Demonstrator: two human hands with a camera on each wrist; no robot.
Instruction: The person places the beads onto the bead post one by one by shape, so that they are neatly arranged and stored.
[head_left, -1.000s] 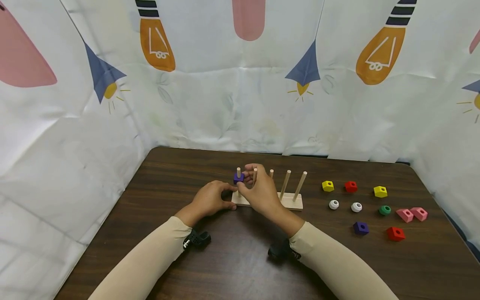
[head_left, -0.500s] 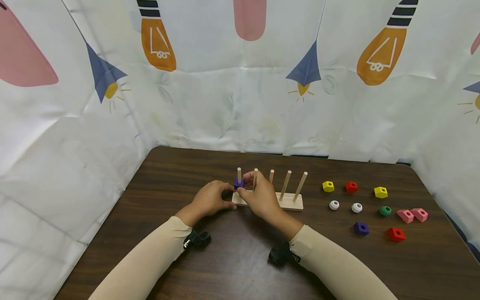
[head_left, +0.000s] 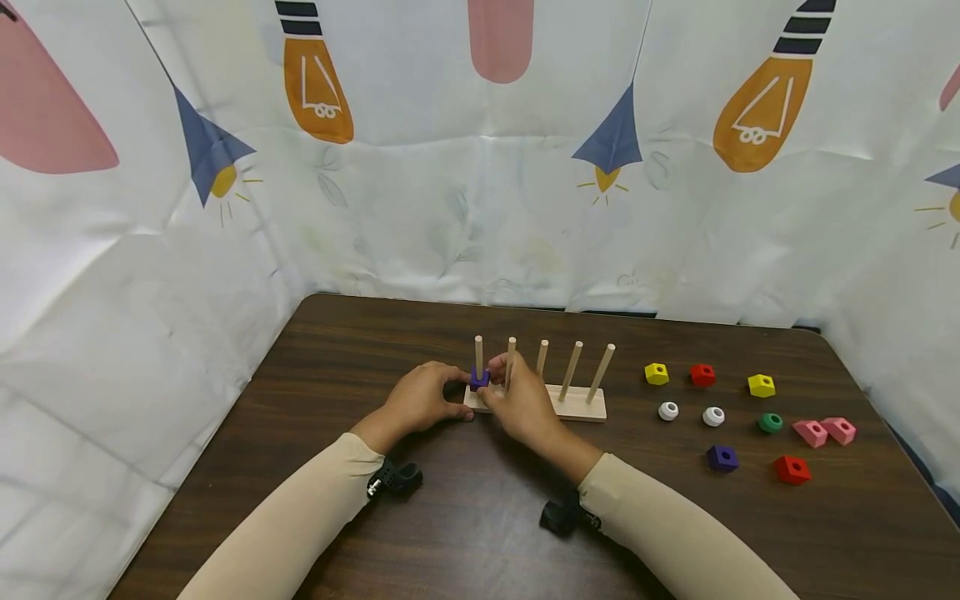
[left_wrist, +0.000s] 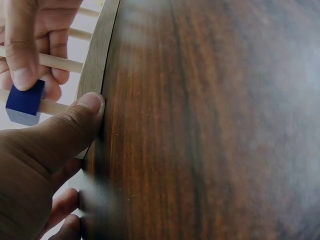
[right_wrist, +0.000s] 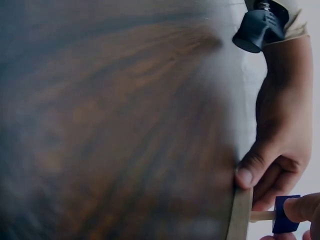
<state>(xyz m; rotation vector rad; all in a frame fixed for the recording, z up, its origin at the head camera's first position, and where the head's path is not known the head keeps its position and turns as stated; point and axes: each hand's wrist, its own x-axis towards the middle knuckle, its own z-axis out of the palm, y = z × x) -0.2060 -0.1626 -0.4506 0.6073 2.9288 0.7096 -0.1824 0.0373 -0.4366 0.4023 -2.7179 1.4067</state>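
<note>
Left wrist view shows a smooth, flat-faced blue cube (left_wrist: 26, 102) threaded on the left end peg (left_wrist: 52, 107) of a pale wooden rack (left_wrist: 96, 60), part way down, with smooth round dowel visible between it and the base. The grip of the right hand (head_left: 528, 404) pinches the cube; that of the left hand (head_left: 425, 396) pinches the base's left end, thumb against its straight front edge. Four more pegs (head_left: 570, 371) stand along the rack. To the right, on a dark, wood-grained counter (head_left: 480, 542) with a dull sheen, lie angular yellow blocks (head_left: 656, 373), red blocks (head_left: 793, 468), slanted pink blocks (head_left: 811, 432), rounded white beads (head_left: 713, 416), a green bead (head_left: 770, 422) and a second blue cube (head_left: 722, 457). Behind hangs creased, printed white cloth (head_left: 487, 217).
</note>
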